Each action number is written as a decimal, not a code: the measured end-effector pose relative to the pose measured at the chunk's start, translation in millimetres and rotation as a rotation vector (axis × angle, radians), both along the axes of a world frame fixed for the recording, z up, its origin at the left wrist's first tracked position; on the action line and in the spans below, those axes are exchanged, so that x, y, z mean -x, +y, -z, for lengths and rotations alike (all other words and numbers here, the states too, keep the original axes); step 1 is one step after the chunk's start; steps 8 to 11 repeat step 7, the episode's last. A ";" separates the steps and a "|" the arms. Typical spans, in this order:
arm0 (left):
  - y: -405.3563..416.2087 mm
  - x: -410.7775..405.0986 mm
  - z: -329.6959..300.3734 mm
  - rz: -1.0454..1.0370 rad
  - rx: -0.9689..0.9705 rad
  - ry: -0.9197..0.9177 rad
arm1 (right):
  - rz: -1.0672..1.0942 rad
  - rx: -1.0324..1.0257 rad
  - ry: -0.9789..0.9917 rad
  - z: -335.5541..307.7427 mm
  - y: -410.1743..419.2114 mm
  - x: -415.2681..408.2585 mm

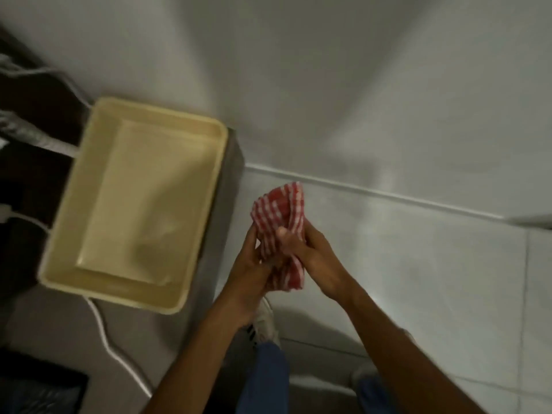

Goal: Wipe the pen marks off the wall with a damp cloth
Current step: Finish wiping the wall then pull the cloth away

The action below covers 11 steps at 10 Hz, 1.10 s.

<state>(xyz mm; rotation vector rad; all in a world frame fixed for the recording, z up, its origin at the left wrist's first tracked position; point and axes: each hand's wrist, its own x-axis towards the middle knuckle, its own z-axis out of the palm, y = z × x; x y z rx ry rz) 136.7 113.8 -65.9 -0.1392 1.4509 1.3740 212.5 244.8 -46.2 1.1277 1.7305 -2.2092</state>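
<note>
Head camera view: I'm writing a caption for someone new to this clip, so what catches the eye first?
The red-and-white checked cloth, bunched between the left hand and right hand at centre, above the pale tiled floor. Next, the cream rectangular basin at left, on a stand close to the white wall.

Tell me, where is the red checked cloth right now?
In the head view, the cloth sits right of centre, bunched between both hands, to the right of the cream tray.
</note>
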 end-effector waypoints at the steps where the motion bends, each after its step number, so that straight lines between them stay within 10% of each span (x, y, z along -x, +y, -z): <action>1: -32.1 69.6 -25.3 -0.051 0.075 0.317 | -0.030 -0.129 -0.040 -14.7 -3.4 78.3; 4: -97.1 212.5 38.5 -0.011 0.345 0.594 | -0.323 -0.493 -0.220 39.8 -68.9 268.4; 6: -83.6 194.1 38.5 0.455 0.783 0.931 | -0.332 -0.636 -0.309 17.1 -68.7 236.5; 7: -52.8 157.6 -14.0 0.319 0.703 1.183 | -0.615 -0.615 -0.361 -32.3 -45.1 163.0; 11: -52.8 157.6 -14.0 0.319 0.703 1.183 | -0.615 -0.615 -0.361 -32.3 -45.1 163.0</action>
